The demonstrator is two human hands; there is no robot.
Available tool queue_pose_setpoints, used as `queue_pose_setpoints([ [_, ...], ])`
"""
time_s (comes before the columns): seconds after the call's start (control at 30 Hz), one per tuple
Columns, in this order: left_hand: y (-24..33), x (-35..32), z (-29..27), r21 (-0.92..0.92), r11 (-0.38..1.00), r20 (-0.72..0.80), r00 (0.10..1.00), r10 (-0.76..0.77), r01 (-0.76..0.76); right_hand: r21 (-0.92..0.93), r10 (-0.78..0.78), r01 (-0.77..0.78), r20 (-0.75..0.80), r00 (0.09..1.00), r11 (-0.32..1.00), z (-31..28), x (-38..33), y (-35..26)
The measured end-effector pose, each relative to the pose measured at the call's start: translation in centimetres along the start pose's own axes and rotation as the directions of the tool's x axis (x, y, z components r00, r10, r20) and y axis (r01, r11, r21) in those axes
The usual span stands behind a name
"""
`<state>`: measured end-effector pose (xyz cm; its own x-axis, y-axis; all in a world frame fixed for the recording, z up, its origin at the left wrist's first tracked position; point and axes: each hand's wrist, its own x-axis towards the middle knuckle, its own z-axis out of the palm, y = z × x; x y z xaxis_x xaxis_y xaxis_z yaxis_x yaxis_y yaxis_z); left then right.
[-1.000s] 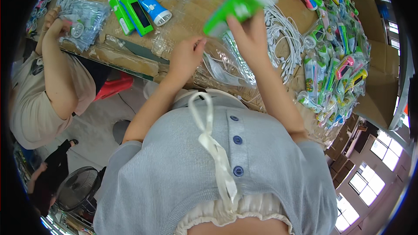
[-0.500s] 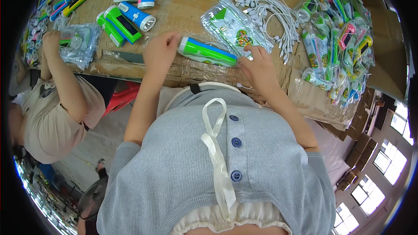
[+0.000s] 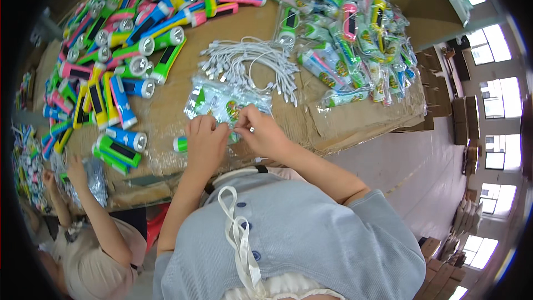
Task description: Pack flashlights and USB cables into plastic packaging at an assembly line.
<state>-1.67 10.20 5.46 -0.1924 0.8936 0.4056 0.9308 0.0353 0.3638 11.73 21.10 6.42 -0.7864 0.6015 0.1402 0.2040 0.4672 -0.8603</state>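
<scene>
My left hand (image 3: 206, 136) and my right hand (image 3: 262, 132) meet near the table's front edge, fingertips pinched almost together. What they pinch is too small and hidden to make out; a small shiny spot shows at the right fingers. Under and beside my left hand lies a green flashlight (image 3: 180, 144), mostly covered, with only its head end and a bit near the fingertips showing. Just beyond my hands is a stack of clear plastic bags (image 3: 208, 98) with colourful printed inserts. Behind the bags lies a bundle of white USB cables (image 3: 244, 61).
Loose colourful flashlights (image 3: 97, 100) are heaped at the left and back. Bagged flashlights (image 3: 355, 44) pile up at the right. A co-worker's hand (image 3: 76, 172) is at the left by more clear bags (image 3: 94, 183). Worn cardboard (image 3: 300, 125) covers the table.
The view has swung toward the right. My hands, apart at the flashlight's two ends before, have come together, and my left hand now covers most of the flashlight.
</scene>
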Motion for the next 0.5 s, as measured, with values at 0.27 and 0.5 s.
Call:
queue_pose_setpoints([
  [0.27, -3.8, 1.4, 2.6, -0.021, 0.997, 0.138, 0.987, 0.082, -0.08, 0.104, -0.031, 0.083, -0.432, 0.901, 0.991, -11.9, 6.3, 2.3],
  [0.5, -5.0, 1.9, 7.0, -0.061, 0.997, -0.038, 0.999, 0.039, -0.041, -0.647, -0.476, -0.426, -0.758, 0.445, 0.632, -34.5, 11.2, 9.1],
])
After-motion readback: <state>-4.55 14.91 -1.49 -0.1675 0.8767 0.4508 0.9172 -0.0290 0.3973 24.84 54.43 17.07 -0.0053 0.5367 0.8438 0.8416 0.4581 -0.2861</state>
